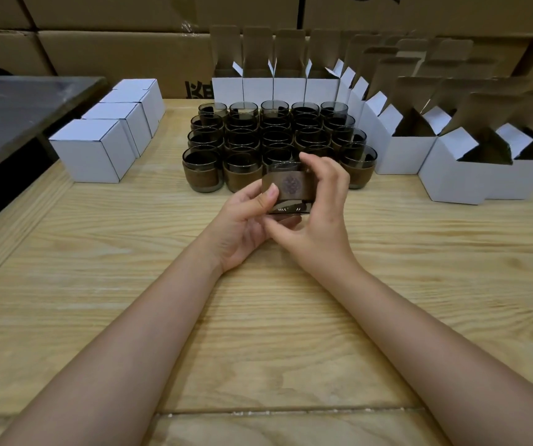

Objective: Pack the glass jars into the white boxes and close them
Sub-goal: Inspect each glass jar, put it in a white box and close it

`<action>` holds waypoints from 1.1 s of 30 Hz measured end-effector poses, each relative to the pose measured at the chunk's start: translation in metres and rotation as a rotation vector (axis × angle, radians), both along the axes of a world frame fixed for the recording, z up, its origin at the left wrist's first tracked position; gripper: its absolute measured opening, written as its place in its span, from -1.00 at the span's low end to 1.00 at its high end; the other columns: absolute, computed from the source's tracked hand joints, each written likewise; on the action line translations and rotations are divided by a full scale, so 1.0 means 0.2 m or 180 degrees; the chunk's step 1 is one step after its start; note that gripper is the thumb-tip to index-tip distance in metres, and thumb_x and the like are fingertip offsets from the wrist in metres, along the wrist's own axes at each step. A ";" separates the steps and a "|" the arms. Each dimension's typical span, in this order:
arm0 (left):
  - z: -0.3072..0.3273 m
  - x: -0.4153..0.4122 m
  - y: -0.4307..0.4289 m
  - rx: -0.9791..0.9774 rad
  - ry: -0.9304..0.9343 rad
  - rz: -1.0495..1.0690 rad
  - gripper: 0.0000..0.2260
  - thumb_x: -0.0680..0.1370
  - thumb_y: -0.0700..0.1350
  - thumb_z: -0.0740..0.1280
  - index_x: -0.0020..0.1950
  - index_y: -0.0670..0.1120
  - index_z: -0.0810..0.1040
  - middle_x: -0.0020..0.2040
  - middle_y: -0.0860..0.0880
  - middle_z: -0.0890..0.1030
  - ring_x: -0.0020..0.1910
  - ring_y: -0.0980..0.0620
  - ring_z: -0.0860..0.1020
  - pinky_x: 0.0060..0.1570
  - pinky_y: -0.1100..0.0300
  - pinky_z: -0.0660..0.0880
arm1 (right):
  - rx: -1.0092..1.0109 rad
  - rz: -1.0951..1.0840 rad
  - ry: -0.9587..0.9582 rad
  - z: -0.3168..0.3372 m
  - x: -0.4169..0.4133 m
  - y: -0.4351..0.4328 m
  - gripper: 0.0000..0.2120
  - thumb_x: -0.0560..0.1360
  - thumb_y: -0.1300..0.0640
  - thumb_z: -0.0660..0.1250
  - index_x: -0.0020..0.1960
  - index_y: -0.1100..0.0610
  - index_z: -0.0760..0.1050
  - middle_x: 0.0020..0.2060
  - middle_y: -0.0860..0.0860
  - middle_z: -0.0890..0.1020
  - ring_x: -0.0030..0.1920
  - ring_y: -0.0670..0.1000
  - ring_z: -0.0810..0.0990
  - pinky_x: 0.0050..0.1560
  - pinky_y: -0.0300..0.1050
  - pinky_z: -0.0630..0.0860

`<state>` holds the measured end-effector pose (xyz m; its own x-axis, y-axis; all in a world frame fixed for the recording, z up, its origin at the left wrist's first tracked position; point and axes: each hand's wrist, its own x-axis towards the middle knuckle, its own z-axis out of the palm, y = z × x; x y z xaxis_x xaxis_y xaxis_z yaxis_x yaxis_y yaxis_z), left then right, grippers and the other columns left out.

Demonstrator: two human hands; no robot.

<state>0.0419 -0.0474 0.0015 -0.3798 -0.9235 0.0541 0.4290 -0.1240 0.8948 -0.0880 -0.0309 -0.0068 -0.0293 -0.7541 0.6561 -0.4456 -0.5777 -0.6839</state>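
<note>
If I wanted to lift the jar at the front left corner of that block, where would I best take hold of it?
Probably round its brown band, coming from the front or left. The corner jar stands upright with those two sides free, while neighbouring jars crowd its right and back. The band likely slips less than bare glass.

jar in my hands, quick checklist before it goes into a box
1. Grip: jar pinched between left hand and right hand: ok.
2. Mouth of the jar facing up: ok.
3. Nearest open white box at right, flaps up: ok.
4. That box empty inside: cannot tell, interior is dark.
5. Glass free of chips: cannot tell.
</note>
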 end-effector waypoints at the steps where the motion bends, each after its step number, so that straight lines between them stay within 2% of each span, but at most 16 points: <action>1: 0.00 0.00 0.00 -0.0008 0.0012 0.0034 -0.62 0.51 -0.13 0.26 0.31 -0.22 0.43 0.22 -0.25 0.53 0.23 -0.22 0.49 0.28 -0.07 0.44 | 0.0050 0.0002 0.0002 0.00 0.00 0.00 -0.18 0.28 0.17 0.58 0.41 0.14 0.22 0.30 0.13 0.21 0.34 -0.27 0.19 0.31 -0.42 0.21; 3: -0.01 0.01 -0.01 -0.0004 0.0066 0.0093 -0.63 0.51 -0.13 0.26 0.29 -0.20 0.45 0.24 -0.25 0.52 0.26 -0.24 0.47 0.34 -0.13 0.39 | 0.0173 -0.0048 -0.0052 0.00 0.01 0.01 -0.13 0.28 0.07 0.59 0.43 0.15 0.18 0.30 0.10 0.21 0.36 -0.04 0.26 0.35 -0.22 0.31; 4: -0.01 0.01 -0.01 0.0010 0.0124 0.0108 -0.66 0.50 -0.13 0.27 0.26 -0.18 0.46 0.21 -0.22 0.55 0.23 -0.21 0.51 0.33 -0.12 0.40 | 0.0270 -0.0074 -0.0164 0.00 0.02 0.02 -0.14 0.28 0.02 0.58 0.41 0.16 0.18 0.28 0.09 0.23 0.34 0.00 0.31 0.32 -0.17 0.37; 7: -0.01 0.02 -0.02 0.0051 0.0280 0.0024 -0.72 0.49 -0.16 0.27 0.20 -0.15 0.50 0.08 -0.12 0.65 0.09 -0.08 0.61 0.24 -0.03 0.48 | 0.0870 0.0053 -0.0720 0.00 0.06 0.03 -0.23 0.29 -0.01 0.58 0.27 0.06 0.15 0.20 0.03 0.35 0.19 -0.05 0.49 0.15 -0.19 0.50; 9: -0.01 0.02 -0.02 0.0033 0.0300 -0.0022 -0.71 0.50 -0.17 0.27 0.21 -0.16 0.49 0.09 -0.13 0.64 0.11 -0.09 0.61 0.25 -0.02 0.48 | 0.1133 0.0194 -0.0927 -0.02 0.06 0.03 -0.28 0.30 0.02 0.58 0.21 0.02 0.13 0.09 -0.09 0.41 -0.01 -0.18 0.58 0.00 -0.29 0.53; 12: -0.01 0.03 -0.02 0.0026 0.0291 -0.0048 -0.68 0.50 -0.16 0.26 0.25 -0.17 0.46 0.15 -0.17 0.60 0.16 -0.13 0.57 0.30 -0.04 0.44 | 0.1183 0.0206 -0.1025 -0.03 0.05 0.01 -0.31 0.29 0.03 0.58 0.16 -0.01 0.14 0.03 -0.14 0.42 -0.06 -0.19 0.59 -0.02 -0.28 0.53; 15: -0.01 0.03 -0.02 0.0068 0.0346 -0.0108 -0.66 0.50 -0.16 0.26 0.26 -0.19 0.46 0.19 -0.21 0.57 0.20 -0.18 0.54 0.32 -0.06 0.42 | 0.1177 0.0223 -0.1147 -0.03 0.05 0.00 -0.36 0.29 0.07 0.58 0.11 -0.05 0.17 0.00 -0.12 0.45 -0.14 -0.30 0.59 -0.08 -0.32 0.53; 19: -0.01 0.03 -0.03 0.0125 0.0318 -0.0074 -0.61 0.49 -0.14 0.27 0.30 -0.19 0.43 0.27 -0.27 0.50 0.26 -0.26 0.47 0.40 -0.14 0.31 | 0.1171 0.0324 -0.1322 -0.02 0.05 0.00 -0.47 0.35 0.12 0.54 0.04 -0.10 0.21 -0.02 -0.07 0.49 -0.19 -0.30 0.60 -0.14 -0.35 0.51; 22: 0.00 0.03 -0.03 0.0147 0.0313 -0.0095 -0.49 0.46 -0.06 0.35 0.39 -0.17 0.39 0.28 -0.25 0.49 0.26 -0.23 0.45 0.45 -0.11 0.25 | 0.1364 0.0467 -0.1666 0.00 0.04 0.00 -0.60 0.43 0.07 0.46 0.08 -0.06 0.27 -0.03 0.01 0.60 -0.18 -0.21 0.64 -0.15 -0.32 0.54; 23: 0.00 0.03 -0.03 0.0157 0.0331 -0.0110 -0.40 0.41 -0.02 0.44 0.40 -0.16 0.39 0.23 -0.22 0.52 0.22 -0.18 0.49 0.41 -0.05 0.31 | 0.1448 0.0530 -0.1857 0.00 0.04 0.00 -0.63 0.45 0.04 0.43 0.12 0.01 0.30 -0.07 0.02 0.64 -0.18 -0.16 0.66 -0.14 -0.27 0.57; 25: 0.00 0.04 -0.03 0.0177 0.0311 -0.0138 -0.25 0.29 0.08 0.55 0.40 -0.14 0.40 0.14 -0.15 0.58 0.09 -0.07 0.56 0.23 0.08 0.42 | 0.1569 0.0685 -0.2236 0.02 0.04 -0.01 -0.54 0.44 -0.02 0.39 0.21 0.17 0.33 -0.14 0.03 0.68 -0.19 -0.07 0.68 -0.12 -0.19 0.61; 26: 0.00 0.04 -0.03 0.0198 0.0296 -0.0128 -0.27 0.31 0.10 0.54 0.39 -0.13 0.41 0.11 -0.13 0.59 0.06 -0.03 0.57 0.18 0.12 0.45 | 0.1612 0.0771 -0.2352 0.03 0.04 -0.01 -0.45 0.41 -0.05 0.38 0.24 0.23 0.32 -0.15 0.04 0.69 -0.18 -0.04 0.69 -0.11 -0.16 0.62; 28: 0.00 0.03 -0.03 0.0241 0.0246 -0.0059 -0.46 0.42 0.08 0.40 0.34 -0.11 0.44 0.08 -0.10 0.61 0.05 -0.01 0.57 0.15 0.16 0.46 | 0.1676 0.0889 -0.2408 0.04 0.04 0.00 -0.34 0.35 -0.10 0.37 0.28 0.28 0.30 -0.13 0.06 0.69 -0.17 -0.01 0.69 -0.10 -0.13 0.62; 30: 0.00 0.03 -0.03 0.0227 0.0107 0.0024 -0.56 0.48 0.07 0.29 0.30 -0.10 0.46 0.04 -0.08 0.61 0.03 0.02 0.55 0.13 0.17 0.44 | 0.1766 0.0940 -0.2360 0.04 0.03 0.00 -0.42 0.44 -0.04 0.36 0.29 0.30 0.30 -0.11 0.08 0.68 -0.16 -0.01 0.68 -0.10 -0.13 0.62; 33: 0.00 0.02 -0.03 0.0074 -0.0076 0.0136 -0.62 0.49 0.04 0.28 0.25 -0.09 0.48 0.03 -0.07 0.60 -0.01 0.04 0.56 0.09 0.17 0.44 | 0.1835 0.0962 -0.2295 0.03 0.04 0.00 -0.48 0.49 0.00 0.33 0.30 0.29 0.31 -0.11 0.05 0.68 -0.14 -0.02 0.68 -0.05 -0.11 0.62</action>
